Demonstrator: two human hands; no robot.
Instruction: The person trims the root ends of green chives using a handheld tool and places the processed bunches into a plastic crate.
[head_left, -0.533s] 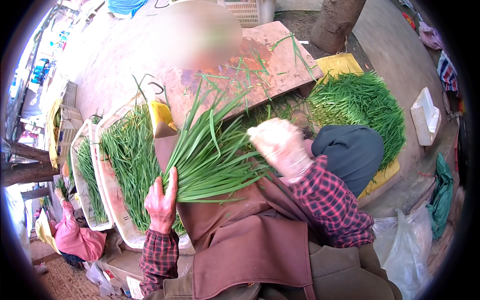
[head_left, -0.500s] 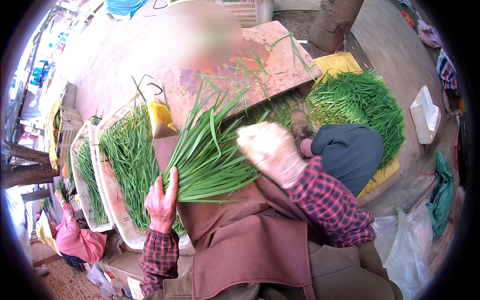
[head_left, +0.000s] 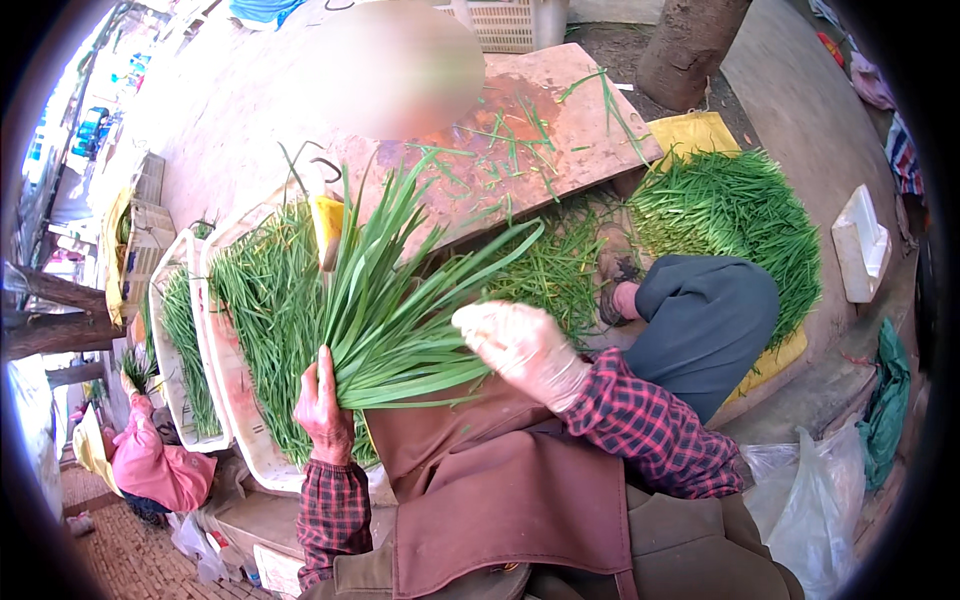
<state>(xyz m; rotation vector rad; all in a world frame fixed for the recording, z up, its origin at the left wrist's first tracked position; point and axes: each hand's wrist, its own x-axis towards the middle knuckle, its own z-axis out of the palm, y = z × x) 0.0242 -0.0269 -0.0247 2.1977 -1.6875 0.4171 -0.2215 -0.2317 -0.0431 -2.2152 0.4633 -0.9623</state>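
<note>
My left hand (head_left: 325,411) is wrapped round the base of a fanned bunch of garlic chives (head_left: 395,330), held over the brown apron (head_left: 520,490) on my lap. The long green leaves spread up and to the right. At the right-hand edge of the leaves is my right hand (head_left: 525,352), its fingers curled together. Whether a leaf is pinched in them is hidden. Left of the bunch, a white crate (head_left: 233,405) holds more loose chives (head_left: 265,310). Trimmed-looking chives (head_left: 735,225) lie piled on yellow sacking (head_left: 690,130) at the right.
Ahead stands a low board table (head_left: 590,130) strewn with leaf scraps. Loose chives (head_left: 550,270) litter the ground below it, beside my shoe. A tree trunk (head_left: 690,55), a white foam box (head_left: 860,245) and clear plastic bags (head_left: 815,510) flank the right. A person in pink (head_left: 165,460) sits far left.
My right hand has come down and left, closer to the leaf edges. The bunch has shifted slightly and one long leaf now sticks out to the right. The whole view has swung a little.
</note>
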